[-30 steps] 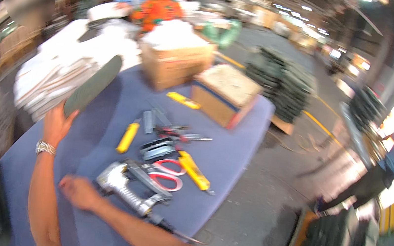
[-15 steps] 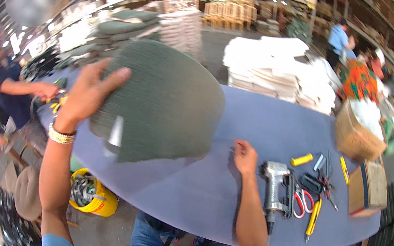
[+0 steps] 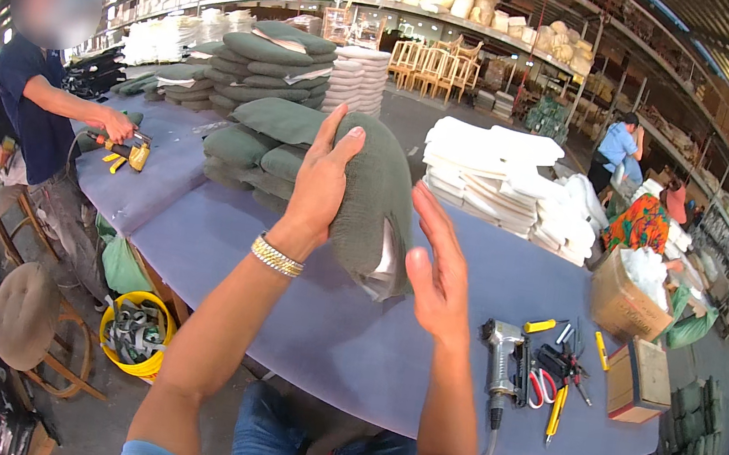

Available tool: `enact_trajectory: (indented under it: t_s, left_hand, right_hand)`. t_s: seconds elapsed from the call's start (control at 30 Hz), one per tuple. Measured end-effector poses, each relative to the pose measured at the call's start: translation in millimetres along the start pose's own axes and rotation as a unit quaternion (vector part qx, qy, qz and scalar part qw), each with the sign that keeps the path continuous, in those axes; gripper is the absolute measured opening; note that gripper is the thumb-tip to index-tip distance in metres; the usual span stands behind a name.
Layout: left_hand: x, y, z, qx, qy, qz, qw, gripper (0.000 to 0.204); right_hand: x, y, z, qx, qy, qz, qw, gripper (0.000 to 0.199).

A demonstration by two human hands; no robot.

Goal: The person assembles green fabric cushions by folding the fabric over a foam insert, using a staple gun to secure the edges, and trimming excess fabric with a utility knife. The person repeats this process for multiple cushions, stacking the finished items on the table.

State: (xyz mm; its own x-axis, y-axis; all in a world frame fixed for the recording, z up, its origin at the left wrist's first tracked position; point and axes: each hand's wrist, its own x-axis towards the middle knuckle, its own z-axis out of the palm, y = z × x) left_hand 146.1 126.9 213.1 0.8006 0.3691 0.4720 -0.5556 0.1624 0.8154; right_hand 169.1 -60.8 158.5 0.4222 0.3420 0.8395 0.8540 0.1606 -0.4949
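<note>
Cushion (image 3: pixel 379 183), dark green, is tipped up on edge over the table (image 3: pixel 340 344), just right of a stack of green cushions (image 3: pixel 245 152). Left hand (image 3: pixel 319 189) lies along its left side, fingers straight, thumb near the top edge; cannot tell whether this grip bears the weight or only steadies. Right hand (image 3: pixel 441 288) is released, palm turned inward, just beside the cushion's right side; contact not resolvable. Lower corner on table or above it: unclear. Handling note (judgement): set palms square to the two sides and spread pressure through flat fingers, so the padding does not dent or the cover slip. Nail gun (image 3: pixel 502 374) and yellow cutter (image 3: pixel 556 414) lie to the right; best keep fabric clear of both.
</note>
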Motion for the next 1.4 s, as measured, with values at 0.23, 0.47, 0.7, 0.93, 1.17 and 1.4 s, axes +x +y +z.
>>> enact_trajectory:
  t_s: [0.23, 0.47, 0.7, 0.93, 1.17, 1.4]
  left_hand:
    - [-26.8, 9.8, 24.5, -0.169, -0.012, 0.069, 0.983, 0.06]
    - [-24.7, 25.2, 34.6, 0.206, -0.056, 0.468, 0.858, 0.04]
    - [10.9, 55.2, -1.5, 0.409, -0.077, 0.468, 0.779, 0.028]
    - [-0.9, 67.6, -40.4, 0.523, -0.003, 0.446, 0.726, 0.042]
    - [-14.6, 77.3, -48.7, 0.529, -0.031, 0.472, 0.705, 0.042]
    - [-23.3, 61.0, 11.4, 0.59, 0.055, 0.508, 0.625, 0.04]
  right_hand:
    - [18.6, 2.3, 35.3, 0.039, -0.011, 0.067, 0.997, 0.07]
    - [27.4, -11.5, 14.2, 0.168, -0.02, 0.067, 0.983, 0.067]
    - [22.7, -37.5, -4.9, 0.086, 0.024, 0.043, 0.995, 0.041]
    - [6.8, -12.6, 42.8, 0.049, 0.012, 0.052, 0.997, 0.08]
    - [-2.2, -4.1, 82.4, -0.084, 0.054, 0.043, 0.994, 0.069]
    - [5.6, 13.1, 44.9, 0.04, -0.022, 0.132, 0.99, 0.071]
